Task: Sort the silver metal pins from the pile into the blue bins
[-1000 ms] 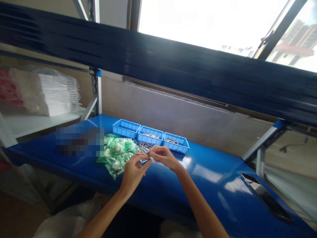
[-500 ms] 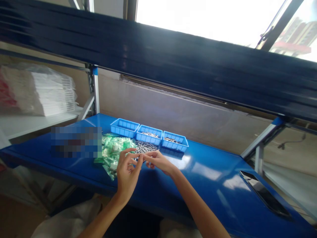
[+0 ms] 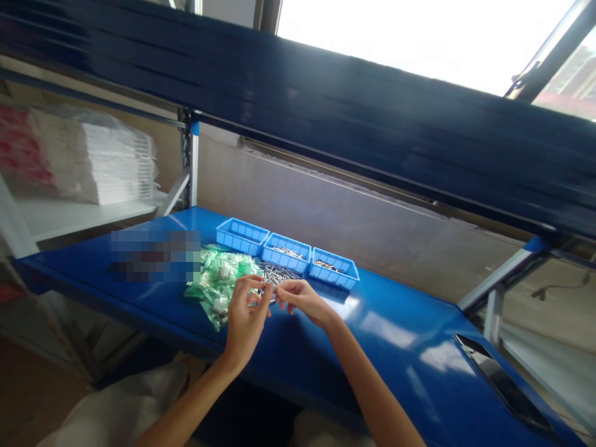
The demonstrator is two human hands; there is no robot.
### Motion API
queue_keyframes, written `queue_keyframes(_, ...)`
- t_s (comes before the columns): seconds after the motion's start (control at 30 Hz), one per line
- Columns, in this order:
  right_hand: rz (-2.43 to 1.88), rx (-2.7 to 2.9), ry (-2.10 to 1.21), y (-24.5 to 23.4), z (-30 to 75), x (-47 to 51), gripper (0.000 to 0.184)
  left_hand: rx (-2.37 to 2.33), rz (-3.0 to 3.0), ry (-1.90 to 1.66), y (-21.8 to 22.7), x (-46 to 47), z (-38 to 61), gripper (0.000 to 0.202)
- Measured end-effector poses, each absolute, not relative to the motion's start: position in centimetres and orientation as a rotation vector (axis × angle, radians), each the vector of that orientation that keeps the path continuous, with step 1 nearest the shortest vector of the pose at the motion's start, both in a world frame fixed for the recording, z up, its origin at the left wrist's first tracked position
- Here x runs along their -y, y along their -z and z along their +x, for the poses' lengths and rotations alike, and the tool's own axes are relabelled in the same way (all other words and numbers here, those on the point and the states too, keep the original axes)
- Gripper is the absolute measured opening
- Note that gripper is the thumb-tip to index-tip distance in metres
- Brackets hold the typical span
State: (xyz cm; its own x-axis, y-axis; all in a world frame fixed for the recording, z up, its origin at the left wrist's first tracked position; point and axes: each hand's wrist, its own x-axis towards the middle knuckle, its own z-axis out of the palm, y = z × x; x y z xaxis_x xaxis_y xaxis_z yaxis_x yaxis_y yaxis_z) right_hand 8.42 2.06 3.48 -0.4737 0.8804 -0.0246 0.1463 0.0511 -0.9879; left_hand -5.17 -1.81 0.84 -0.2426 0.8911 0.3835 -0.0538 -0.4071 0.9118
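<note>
My left hand and my right hand meet fingertip to fingertip just above the blue table. Both pinch something small and thin between them, too small to name. Right behind the fingers lies a loose heap of small metal pins. To the left of my left hand sits a pile of small green plastic bags. Three blue trays stand in a row behind the heap; the middle and right ones hold metal pins.
A dark blue beam crosses the whole view overhead. A white shelf at left carries a wrapped stack of white sheets. A black flat object lies at the table's right end. A blurred patch covers part of the table at left.
My hands stay together over the pins; the left hand has turned its fingers inward toward the right fingertips. The view has shifted slightly.
</note>
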Motion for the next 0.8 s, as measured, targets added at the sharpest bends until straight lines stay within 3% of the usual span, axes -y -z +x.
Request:
queue_keyframes(0.27, -1.171, 1.214, -1.181, -3.3, 10.9, -4.2, 0.036, -1.04, 1.247, -1.483, -1.0, 1.9, -5.3, 0.032)
queue_keyframes(0.8, -1.24, 1.005, -1.072, -2.5, 10.3, -4.5, 0.043, -0.7, 1.133, -0.969, -1.5, 1.9, -6.2, 0.037)
